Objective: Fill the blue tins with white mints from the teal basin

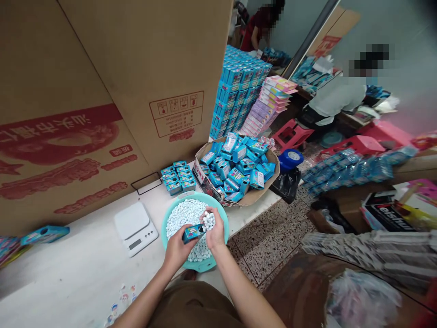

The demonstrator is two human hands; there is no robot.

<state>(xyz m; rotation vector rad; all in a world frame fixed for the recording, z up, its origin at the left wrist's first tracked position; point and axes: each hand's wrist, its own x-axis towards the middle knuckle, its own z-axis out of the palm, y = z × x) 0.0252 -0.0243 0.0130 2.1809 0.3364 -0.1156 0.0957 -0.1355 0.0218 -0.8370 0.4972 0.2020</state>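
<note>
- Teal plastic basin (204, 266), one, directly under both hands, heaped with white candies (184, 216), too many to count.
- Left hand (176, 249): fingers clenched round one blue tin (193, 233), which is tilted over the basin.
- Right hand (213, 232): fingers curled, grasping a small cluster of the candies just above the basin, touching the tin.
- 12 o'clock: about eight small blue tins (178, 178), stacked in two columns just beyond the basin.
- 1 o'clock: one cardboard tray (254, 199), holding roughly thirty loose blue boxes; behind it, one tall stack of blue boxes (237, 91).
- 9 o'clock: one white digital scale (135, 228).
- 2 o'clock: two pink plastic stools (292, 134), one blue tape roll (290, 159), one black plastic bag (286, 184).
- Far off, 1 o'clock: two co-workers, one bent over a bench (336, 98), one standing farther back (257, 32).
</note>
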